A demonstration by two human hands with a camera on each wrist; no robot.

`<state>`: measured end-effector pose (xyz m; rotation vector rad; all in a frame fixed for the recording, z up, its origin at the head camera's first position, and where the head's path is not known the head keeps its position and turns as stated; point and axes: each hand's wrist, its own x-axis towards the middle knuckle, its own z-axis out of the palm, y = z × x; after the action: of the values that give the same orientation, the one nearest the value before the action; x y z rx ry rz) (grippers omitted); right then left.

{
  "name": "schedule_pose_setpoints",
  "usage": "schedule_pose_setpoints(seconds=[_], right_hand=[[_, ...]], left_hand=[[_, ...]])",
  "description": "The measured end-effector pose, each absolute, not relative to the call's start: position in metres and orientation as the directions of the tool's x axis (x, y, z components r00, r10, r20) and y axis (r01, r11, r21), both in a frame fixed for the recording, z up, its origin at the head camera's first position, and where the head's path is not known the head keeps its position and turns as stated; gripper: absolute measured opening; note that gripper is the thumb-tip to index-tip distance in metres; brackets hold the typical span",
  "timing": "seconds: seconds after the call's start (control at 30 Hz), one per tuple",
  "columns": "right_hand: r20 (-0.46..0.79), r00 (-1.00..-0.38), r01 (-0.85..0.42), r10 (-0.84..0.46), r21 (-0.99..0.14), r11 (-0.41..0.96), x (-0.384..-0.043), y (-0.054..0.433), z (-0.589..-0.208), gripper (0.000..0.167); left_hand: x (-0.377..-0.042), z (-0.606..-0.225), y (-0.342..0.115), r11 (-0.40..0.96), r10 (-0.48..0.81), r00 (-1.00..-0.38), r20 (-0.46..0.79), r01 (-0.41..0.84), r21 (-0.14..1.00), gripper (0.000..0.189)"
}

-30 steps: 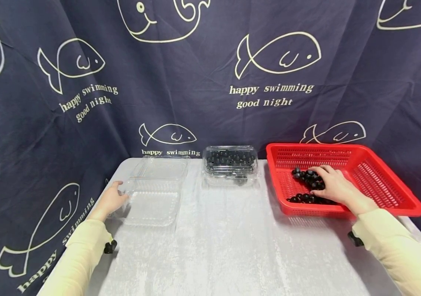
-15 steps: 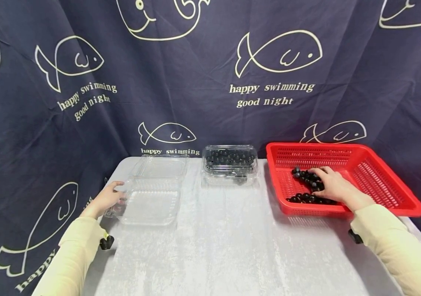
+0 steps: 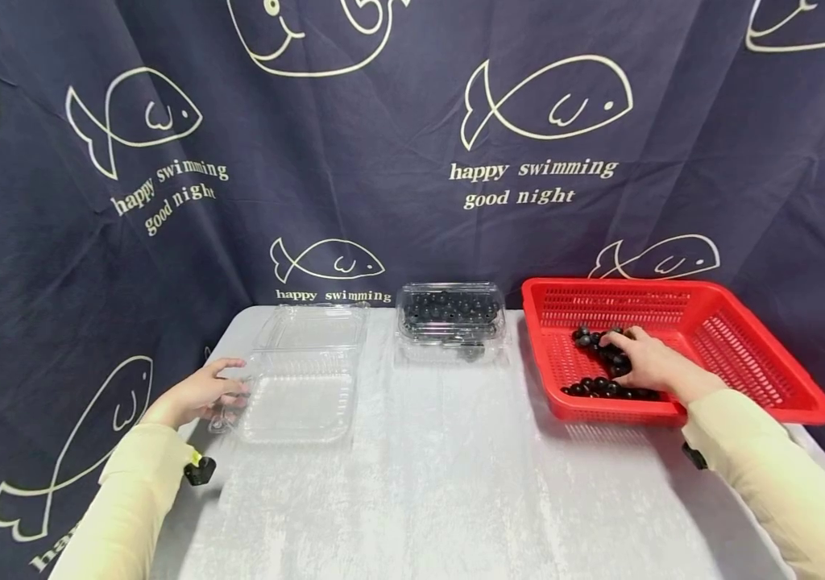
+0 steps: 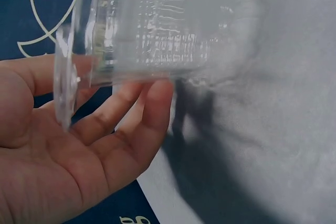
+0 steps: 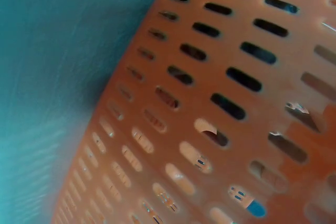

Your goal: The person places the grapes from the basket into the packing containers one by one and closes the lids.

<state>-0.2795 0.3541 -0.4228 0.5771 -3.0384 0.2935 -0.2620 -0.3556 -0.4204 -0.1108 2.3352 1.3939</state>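
Observation:
My left hand (image 3: 198, 393) is at the left side of a lidded clear plastic clamshell box (image 3: 300, 407), which lies open with nothing inside. In the left wrist view its loosely bent fingers (image 4: 157, 100) touch the box's side wall, and the thumb stays apart from them. Inside a red plastic basket (image 3: 756, 354), my right hand (image 3: 652, 366) has its fingers curled over a bunch of black grapes (image 3: 590, 340). More black grapes (image 3: 601, 388) lie nearer the basket's front wall. The right wrist view shows only the slotted basket wall (image 5: 210, 72), with that hand hidden.
A second clear clamshell box (image 3: 450, 314), full of dark grapes and with its lid down, stands at the back between the open box and the basket. A dark fish-print curtain (image 3: 412, 161) rises behind the pale-covered table (image 3: 427, 483).
My left hand has shifted left and slightly down along the open box's side. My right hand has moved slightly over the grapes. Both boxes and the basket stay in place.

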Motion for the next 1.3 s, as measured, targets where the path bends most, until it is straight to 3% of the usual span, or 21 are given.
schedule_pose_setpoints(seconds=[0.3,0.97,1.3], right_hand=[[0.057,-0.925,-0.380,-0.376,-0.104,0.919,-0.283,0.352,-0.422,0.050],[0.055,-0.913,-0.406,-0.404,-0.039,0.913,-0.282,0.348,-0.419,0.059],[0.054,-0.923,-0.383,-0.382,-0.008,0.924,-0.280,0.351,-0.417,0.055]], left_hand=[[-0.261,-0.421,-0.357,0.450,0.159,-0.896,-0.415,-0.309,0.838,0.068],[-0.253,-0.418,-0.348,0.364,0.198,-0.884,-0.424,-0.335,0.869,0.063],[-0.253,-0.423,-0.348,0.354,0.191,-0.894,-0.406,-0.323,0.878,0.061]])
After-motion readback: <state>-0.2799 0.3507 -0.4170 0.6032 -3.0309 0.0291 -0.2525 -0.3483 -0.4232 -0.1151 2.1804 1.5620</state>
